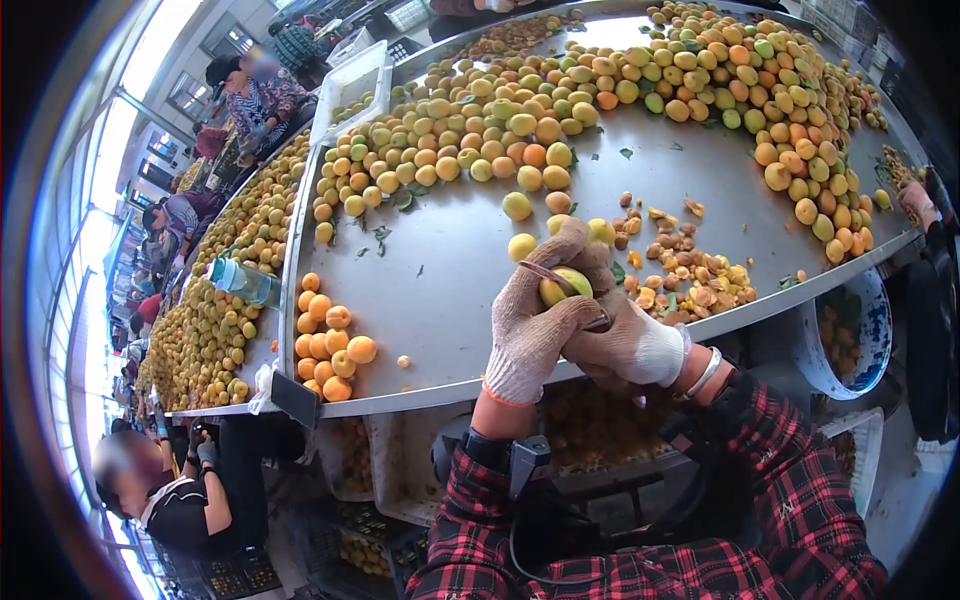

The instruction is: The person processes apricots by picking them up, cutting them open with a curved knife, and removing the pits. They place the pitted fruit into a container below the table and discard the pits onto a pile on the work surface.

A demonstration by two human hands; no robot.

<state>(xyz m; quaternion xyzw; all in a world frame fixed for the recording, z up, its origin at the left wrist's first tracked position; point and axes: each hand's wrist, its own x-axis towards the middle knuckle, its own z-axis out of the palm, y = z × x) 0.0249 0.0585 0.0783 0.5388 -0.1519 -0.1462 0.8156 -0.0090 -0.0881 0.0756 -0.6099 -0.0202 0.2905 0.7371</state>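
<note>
My left hand (530,325), in a brown-palmed white work glove, is closed around a yellow-green apricot (566,287). My right hand (630,342), gloved the same way, is pressed against it with bent fingers. A thin, dark curved metal tool (543,270) bows around the fruit between the hands; its end lies by my right fingers, and its grip is mostly hidden. Just beyond the hands, loose apricots (517,206) sit on the metal table (450,270). Right of them lies a heap of apricot pits and torn flesh (690,275).
Whole apricots (480,120) are piled along the table's far side. Orange apricots (325,345) cluster at left, near a dark phone-like slab (295,400) on the edge. A blue-white bucket (850,335) stands below right. Co-workers (190,500) are at left; another person's hand (915,200) is at right.
</note>
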